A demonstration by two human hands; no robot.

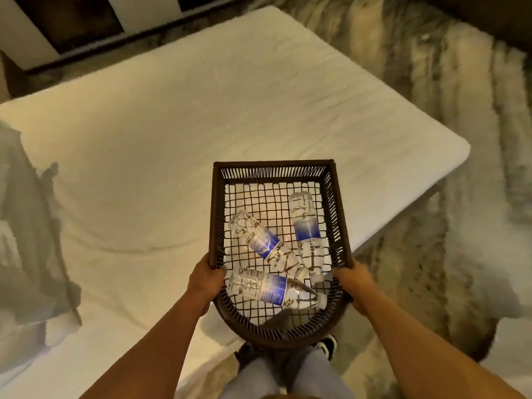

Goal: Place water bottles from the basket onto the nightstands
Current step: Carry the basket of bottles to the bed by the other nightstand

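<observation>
A white-sheeted bed [201, 116] fills the room, with a shaggy pale rug [431, 96] on the floor past its corner. Over the bed's near edge a person holds a dark wicker basket [216, 214] by its two sides: the left hand [205, 279] has its grip closed on the left rim, the right hand [352, 282] on the right rim. Three water bottles [260, 287] with blue labels lie loose on the basket's floor, toward its near end.
</observation>
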